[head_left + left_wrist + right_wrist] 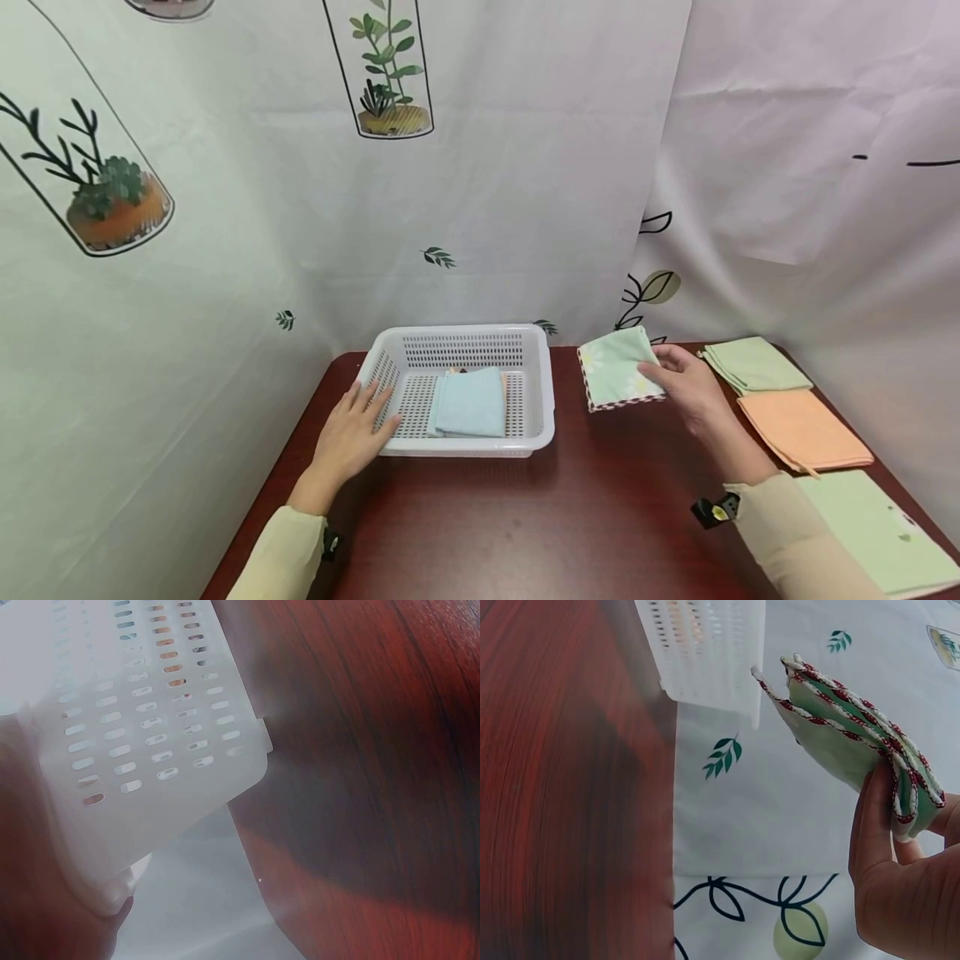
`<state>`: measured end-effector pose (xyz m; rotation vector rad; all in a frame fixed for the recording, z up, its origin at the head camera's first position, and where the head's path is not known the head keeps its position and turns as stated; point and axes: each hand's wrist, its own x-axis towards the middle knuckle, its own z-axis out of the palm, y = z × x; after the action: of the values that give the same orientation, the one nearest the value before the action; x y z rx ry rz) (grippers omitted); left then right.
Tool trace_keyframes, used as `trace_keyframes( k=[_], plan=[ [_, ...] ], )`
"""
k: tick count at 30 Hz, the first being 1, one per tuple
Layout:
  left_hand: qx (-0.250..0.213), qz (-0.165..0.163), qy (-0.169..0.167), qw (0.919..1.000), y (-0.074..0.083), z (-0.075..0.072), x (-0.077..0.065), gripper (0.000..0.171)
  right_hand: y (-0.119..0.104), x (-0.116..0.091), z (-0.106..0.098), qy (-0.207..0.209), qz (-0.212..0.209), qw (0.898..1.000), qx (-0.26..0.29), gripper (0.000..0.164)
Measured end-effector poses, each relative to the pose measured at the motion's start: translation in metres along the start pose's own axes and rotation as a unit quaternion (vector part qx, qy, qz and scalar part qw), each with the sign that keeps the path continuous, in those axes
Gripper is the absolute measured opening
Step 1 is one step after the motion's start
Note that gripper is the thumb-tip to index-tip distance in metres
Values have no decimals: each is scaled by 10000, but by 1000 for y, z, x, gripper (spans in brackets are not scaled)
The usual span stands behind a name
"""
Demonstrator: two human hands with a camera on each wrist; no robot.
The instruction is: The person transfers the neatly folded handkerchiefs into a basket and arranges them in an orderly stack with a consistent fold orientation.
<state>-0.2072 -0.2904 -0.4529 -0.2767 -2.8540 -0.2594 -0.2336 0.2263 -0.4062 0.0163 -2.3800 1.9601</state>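
A folded mint-green cloth point(618, 367) with a dark red and white braided edge is pinched at its right side by my right hand point(686, 387), above the table to the right of the basket. The right wrist view shows its folded layers point(855, 731) between thumb and fingers. My left hand point(352, 433) rests with spread fingers on the left rim of the white plastic basket point(542, 400). Inside the basket lies a folded light-blue cloth point(472, 402), with an orange-beige edge peeking out beside it. In the left wrist view the basket's slotted wall point(172, 817) fills the upper left.
Along the right edge of the dark red table point(510, 525) lie a folded green cloth point(757, 365), an orange cloth point(806, 429) and a larger pale-green cloth point(877, 525). A white printed curtain point(480, 208) hangs behind the table and along its sides.
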Motion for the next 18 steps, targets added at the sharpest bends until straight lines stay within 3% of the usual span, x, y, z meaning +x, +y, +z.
trace_keyframes(
  k=[18],
  plan=[
    [17,43,12,10000,-2,3,1,63,-7,-1,16,-114,-29,9998,140,33]
  ],
)
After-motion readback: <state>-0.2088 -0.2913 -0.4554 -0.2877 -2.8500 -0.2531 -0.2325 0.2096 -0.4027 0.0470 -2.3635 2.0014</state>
